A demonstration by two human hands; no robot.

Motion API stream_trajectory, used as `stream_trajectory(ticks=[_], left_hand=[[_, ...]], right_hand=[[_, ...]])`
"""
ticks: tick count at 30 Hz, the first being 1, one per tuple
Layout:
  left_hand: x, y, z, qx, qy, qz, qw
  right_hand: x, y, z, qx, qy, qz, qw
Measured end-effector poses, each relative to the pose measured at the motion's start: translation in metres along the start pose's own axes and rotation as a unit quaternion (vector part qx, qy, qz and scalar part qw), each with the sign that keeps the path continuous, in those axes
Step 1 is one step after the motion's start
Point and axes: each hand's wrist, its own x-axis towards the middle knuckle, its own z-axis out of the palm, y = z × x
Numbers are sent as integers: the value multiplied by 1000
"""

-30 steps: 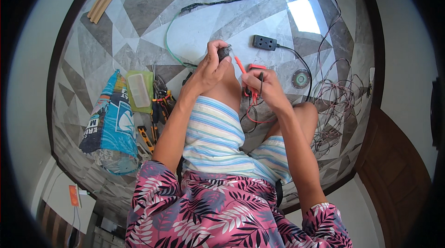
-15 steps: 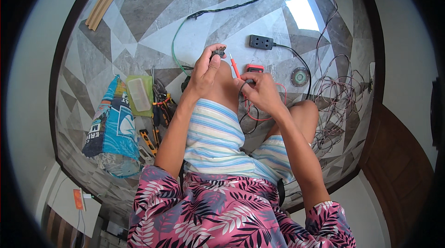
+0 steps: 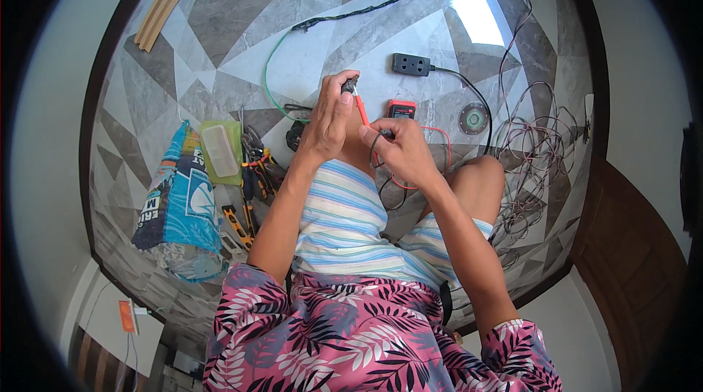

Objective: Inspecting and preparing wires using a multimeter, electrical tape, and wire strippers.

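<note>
My left hand (image 3: 329,121), raised over my left knee, is closed round a small black piece that looks like an electrical plug (image 3: 349,86). A red test probe (image 3: 361,110) is pinched in my right hand (image 3: 403,149), its metal tip against or very close to the plug. Under the right-hand fingers a black probe (image 3: 386,133) partly shows, its black lead looping down. Just beyond that hand a red and black multimeter (image 3: 401,109) lies on the floor, partly covered by the fingers. The exact contact point of the tip is too small to tell.
A black socket strip (image 3: 411,65) with a cable lies ahead. Tangled wires (image 3: 534,150) and a round green-centred disc (image 3: 473,120) are at the right. At the left sit a blue bag (image 3: 183,209), a clear case (image 3: 220,150) and several hand tools (image 3: 249,172). A green wire (image 3: 267,77) curves ahead.
The red probe's tip has moved left and up to the plug, from a small gap before. My left hand has turned slightly, and the green wire has shifted left.
</note>
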Motion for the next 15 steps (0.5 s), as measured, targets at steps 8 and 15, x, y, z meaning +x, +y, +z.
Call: stream_trajectory(ticks=[8, 15], left_hand=[[-3, 2, 4, 58, 11, 16, 998], [-4, 2, 3, 78, -8, 8, 997]], right_hand=[[0, -9, 4, 77, 19, 31, 996], [-3, -8, 20, 210, 50, 71, 974]])
